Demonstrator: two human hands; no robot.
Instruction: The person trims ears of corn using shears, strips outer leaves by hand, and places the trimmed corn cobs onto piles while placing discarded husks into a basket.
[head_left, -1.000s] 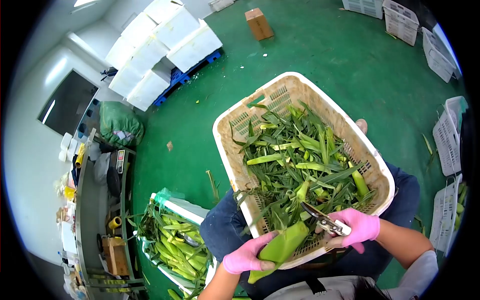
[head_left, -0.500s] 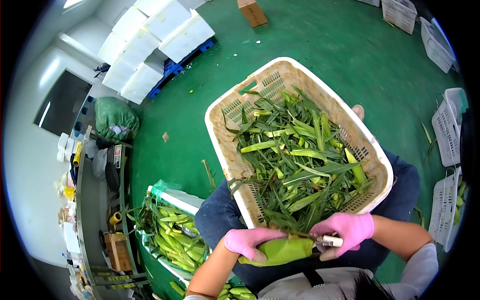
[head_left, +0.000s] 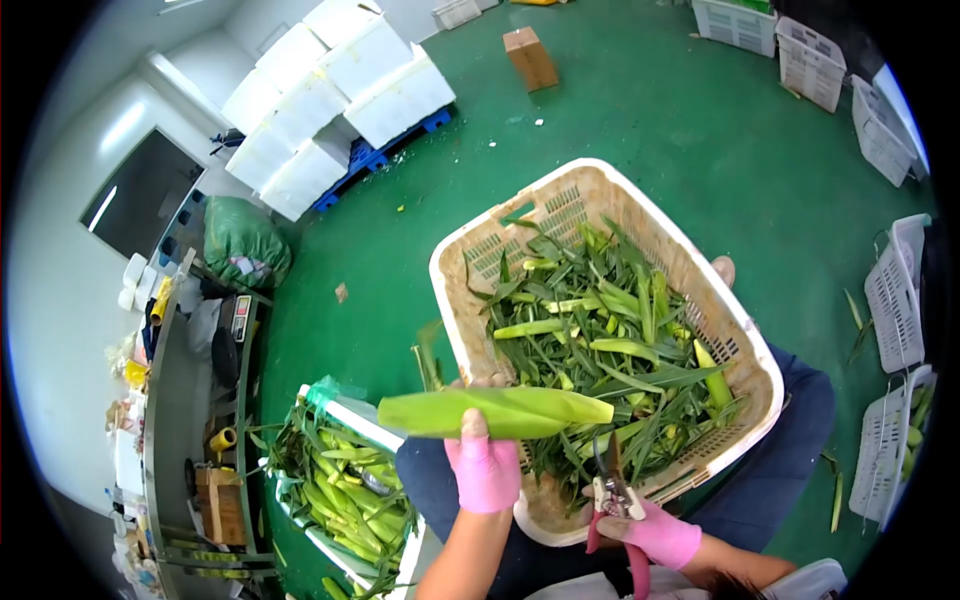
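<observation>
A green corn ear in its husk (head_left: 500, 412) lies level in my left hand (head_left: 484, 465), which wears a pink glove with bare fingertips. The ear is over the near left edge of the white basket (head_left: 455, 335). In my right hand (head_left: 655, 535), also in a pink glove, is a pair of pruning shears (head_left: 614, 495); the blades point up, just right of and below the ear's right tip. The basket rests across my legs and holds cut leaves and husk pieces (head_left: 600, 300).
A foam box of corn ears (head_left: 350, 495) stands on the floor at the lower left. Beyond it is a metal shelf (head_left: 185, 420). White foam boxes (head_left: 345, 75) are stacked on a blue pallet (head_left: 365, 160). A cardboard box (head_left: 530, 60) and white crates (head_left: 895, 290) stand farther out.
The ear has moved up and left, away from the shears, and now lies level across my raised left hand. My right hand has dropped lower with the shears, their blades now upward.
</observation>
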